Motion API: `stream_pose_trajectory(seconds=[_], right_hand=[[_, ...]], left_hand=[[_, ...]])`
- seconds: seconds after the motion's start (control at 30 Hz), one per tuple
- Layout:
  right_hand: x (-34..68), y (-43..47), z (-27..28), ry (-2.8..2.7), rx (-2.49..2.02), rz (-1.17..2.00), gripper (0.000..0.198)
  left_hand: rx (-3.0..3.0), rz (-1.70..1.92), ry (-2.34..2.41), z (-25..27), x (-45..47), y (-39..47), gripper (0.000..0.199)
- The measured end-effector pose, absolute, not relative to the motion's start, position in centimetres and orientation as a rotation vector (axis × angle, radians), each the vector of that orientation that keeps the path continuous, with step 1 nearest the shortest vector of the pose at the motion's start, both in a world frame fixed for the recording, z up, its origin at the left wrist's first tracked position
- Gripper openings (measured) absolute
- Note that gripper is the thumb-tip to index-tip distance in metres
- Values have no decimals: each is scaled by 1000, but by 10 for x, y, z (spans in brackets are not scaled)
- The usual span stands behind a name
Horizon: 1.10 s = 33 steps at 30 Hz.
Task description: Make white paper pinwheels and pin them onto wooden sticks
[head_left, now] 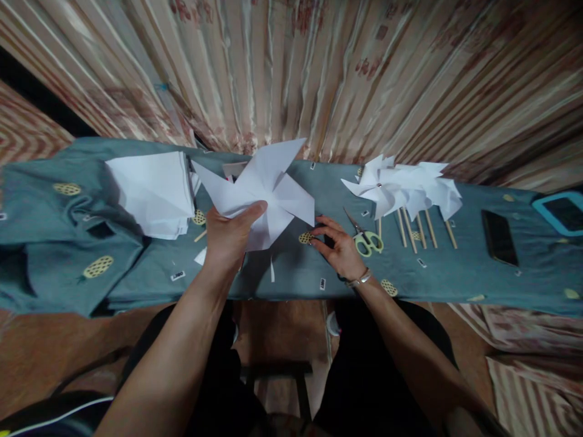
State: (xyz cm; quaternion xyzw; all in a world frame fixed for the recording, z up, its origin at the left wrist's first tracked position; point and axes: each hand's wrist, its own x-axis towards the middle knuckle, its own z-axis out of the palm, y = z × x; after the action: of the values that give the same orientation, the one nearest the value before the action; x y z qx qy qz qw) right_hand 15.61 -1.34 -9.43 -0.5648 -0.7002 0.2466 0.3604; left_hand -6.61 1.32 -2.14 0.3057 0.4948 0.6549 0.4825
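My left hand [232,233] grips a white paper pinwheel [277,191], its thumb pressed on the folded paper near the middle. The pinwheel is held above the cloth, its pointed blades spread. Just right of it, low over the cloth, my right hand [339,246] has its thumb and fingertips drawn together in a pinch. Whatever lies between them is too small to make out. Green-handled scissors [368,241] rest beside that hand, blades pointing away. Further right lie several finished white pinwheels [410,188] on wooden sticks [419,229], overlapping one another.
A stack of white paper [152,191] lies left of my left hand. A dark phone [500,237] and a blue-framed device [562,212] lie at the right end of the green cloth-covered table [282,285]. A pleated curtain [291,73] hangs along the far edge.
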Motion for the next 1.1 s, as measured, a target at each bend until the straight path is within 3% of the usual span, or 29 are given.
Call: stream_pose_trajectory(seconds=[0.57, 0.9, 1.1], right_hand=[[141, -36, -76, -2343, -1342, -53, 21], [130, -40, -80, -2258, -1352, 2, 22], [131, -38, -78, -2073, -1434, 265, 13]], left_hand=[[803, 1459, 1154, -36, -33, 24, 17], [841, 1433, 1160, -34, -33, 23, 20], [814, 1453, 1180, -35, -32, 25, 17]])
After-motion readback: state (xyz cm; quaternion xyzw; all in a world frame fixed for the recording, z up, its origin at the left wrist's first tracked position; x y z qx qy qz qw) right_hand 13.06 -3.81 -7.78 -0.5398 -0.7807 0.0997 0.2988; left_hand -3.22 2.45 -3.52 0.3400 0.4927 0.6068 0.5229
